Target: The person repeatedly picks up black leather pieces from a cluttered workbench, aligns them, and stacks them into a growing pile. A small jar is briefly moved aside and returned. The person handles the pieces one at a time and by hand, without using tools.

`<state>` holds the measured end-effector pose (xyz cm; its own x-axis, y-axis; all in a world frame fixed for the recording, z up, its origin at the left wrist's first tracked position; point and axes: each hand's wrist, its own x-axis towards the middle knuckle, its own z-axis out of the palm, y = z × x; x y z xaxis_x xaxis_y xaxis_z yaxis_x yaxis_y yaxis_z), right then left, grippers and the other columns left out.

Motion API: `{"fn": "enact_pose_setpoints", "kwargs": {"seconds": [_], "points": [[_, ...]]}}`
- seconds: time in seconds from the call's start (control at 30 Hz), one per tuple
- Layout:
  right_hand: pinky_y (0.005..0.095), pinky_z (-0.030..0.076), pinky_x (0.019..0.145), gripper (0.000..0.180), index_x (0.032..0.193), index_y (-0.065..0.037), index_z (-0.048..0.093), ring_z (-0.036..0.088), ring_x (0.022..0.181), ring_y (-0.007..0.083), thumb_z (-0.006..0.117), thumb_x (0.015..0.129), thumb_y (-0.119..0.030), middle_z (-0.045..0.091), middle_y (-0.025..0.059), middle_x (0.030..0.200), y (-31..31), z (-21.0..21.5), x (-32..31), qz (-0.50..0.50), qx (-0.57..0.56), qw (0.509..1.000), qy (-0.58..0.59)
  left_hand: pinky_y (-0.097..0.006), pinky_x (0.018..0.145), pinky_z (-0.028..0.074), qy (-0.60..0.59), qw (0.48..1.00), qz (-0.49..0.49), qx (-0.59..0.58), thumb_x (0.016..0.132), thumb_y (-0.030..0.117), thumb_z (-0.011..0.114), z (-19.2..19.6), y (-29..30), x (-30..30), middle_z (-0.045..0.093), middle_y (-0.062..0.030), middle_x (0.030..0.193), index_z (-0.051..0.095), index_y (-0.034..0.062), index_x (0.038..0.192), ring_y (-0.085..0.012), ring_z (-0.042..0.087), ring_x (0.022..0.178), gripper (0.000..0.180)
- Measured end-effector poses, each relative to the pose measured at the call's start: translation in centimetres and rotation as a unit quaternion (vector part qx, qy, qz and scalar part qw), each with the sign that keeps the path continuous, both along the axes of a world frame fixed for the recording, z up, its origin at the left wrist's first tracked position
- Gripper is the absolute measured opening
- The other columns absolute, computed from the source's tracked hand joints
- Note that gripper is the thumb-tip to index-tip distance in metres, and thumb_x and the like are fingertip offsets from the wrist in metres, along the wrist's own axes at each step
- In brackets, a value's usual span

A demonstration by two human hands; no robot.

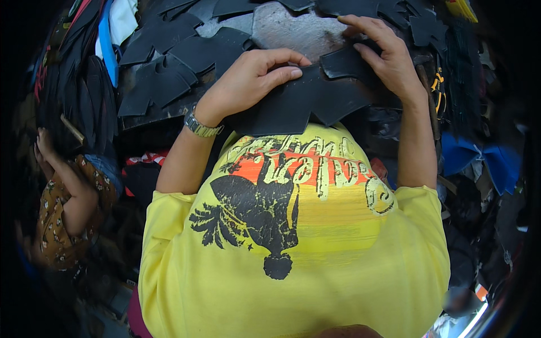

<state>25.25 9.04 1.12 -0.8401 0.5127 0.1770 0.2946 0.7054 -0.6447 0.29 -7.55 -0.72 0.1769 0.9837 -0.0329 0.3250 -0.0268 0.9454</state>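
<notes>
My left hand (248, 79), with a metal watch (202, 125) on its wrist, pinches the upper edge of a flat black cut piece (276, 110) between thumb and forefinger. That piece lies at the near edge of the work surface, against my yellow shirt (338, 265). On the right, my right hand (394, 59) is open, thumb and forefinger apart. Its thumb is close to a smaller black piece (341, 63), and its forefinger reaches over the worn grey surface (287, 28). Whether the thumb touches the piece, I cannot tell.
Stacks of black cut pieces (160, 81) surround the grey patch. Black strips (84, 93) hang at the left beside a blue strip (107, 45). Another person's arm (79, 194) is at far left. A yellow-handled tool (438, 90) and a blue sheet (482, 163) are at right.
</notes>
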Motion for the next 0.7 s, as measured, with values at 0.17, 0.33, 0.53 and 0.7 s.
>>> {"fn": "enact_pose_setpoints", "kwargs": {"seconds": [0.17,0.33,0.53,0.7], "points": [[0.0369,0.043,0.112,0.052,0.135,-0.014,0.067,0.056,0.129,0.0264,0.07,0.087,0.005,0.068,0.0081,0.13,-0.5,-0.3,0.2,-0.029,0.109,0.994,0.012,-0.028,0.079,0.054,0.006,0.999,0.001,0.045,0.103,0.021,0.062,-0.5,0.4,-0.4,0.075,-0.0095,0.096,0.071,0.0035,0.122,-0.0147,0.069,0.082,0.028],[0.0281,0.048,0.099,0.047,0.135,-0.012,0.067,0.062,0.111,0.0157,0.072,0.09,0.001,0.07,0.0044,0.117,-0.9,0.0,0.9,-0.076,0.022,0.994,0.077,-0.023,0.081,0.054,-0.005,1.0,0.005,0.013,0.102,0.023,0.066,-0.1,0.3,-0.7,0.073,-0.0032,0.103,0.069,0.003,0.127,-0.0077,0.066,0.089,0.033],[0.0208,0.046,0.078,0.037,0.136,-0.007,0.064,0.058,0.085,0.0046,0.067,0.101,-0.015,0.067,0.0001,0.088,-3.4,1.2,3.0,-0.156,-0.184,0.963,0.12,-0.021,0.078,0.052,-0.034,0.998,0.034,-0.032,0.096,0.017,0.075,1.8,-0.5,-0.1,0.069,0.0016,0.097,0.07,0.0022,0.12,-0.0038,0.06,0.085,0.029],[0.0235,0.047,0.081,0.068,0.146,-0.008,0.053,0.06,0.079,0.0065,0.081,0.087,-0.027,0.062,0.0014,0.078,-7.1,2.6,4.5,-0.152,-0.215,0.963,0.062,-0.022,0.086,0.053,-0.05,0.997,0.032,-0.039,0.095,0.012,0.075,2.4,-1.3,1.1,0.072,-0.0016,0.105,0.071,0.0048,0.12,-0.0069,0.065,0.095,0.027]]}}
